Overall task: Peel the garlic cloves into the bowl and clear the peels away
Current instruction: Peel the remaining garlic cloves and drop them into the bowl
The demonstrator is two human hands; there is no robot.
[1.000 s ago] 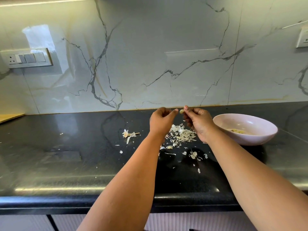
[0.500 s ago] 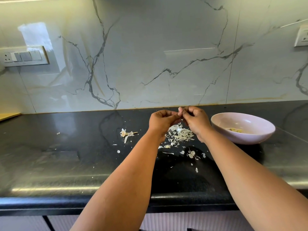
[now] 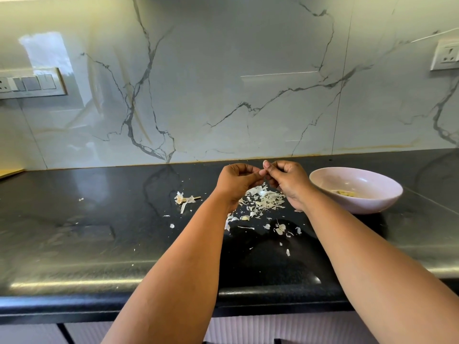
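My left hand and my right hand meet fingertip to fingertip above the black counter. Between them they pinch a small garlic clove, almost wholly hidden by the fingers. Under the hands lies a heap of pale garlic peels, with more flakes scattered toward the front edge. One small loose clove lies among the flakes. To the right stands a pale pink bowl holding a few peeled cloves.
A garlic stem with dry skin lies left of the heap. The black counter runs to a marble wall. A switch plate is on the wall at left, a socket at right.
The hands have come together: one second ago the clove showed at my right fingertips with the left hand beside it; now both hands' fingertips close over it. The view shifted slightly.
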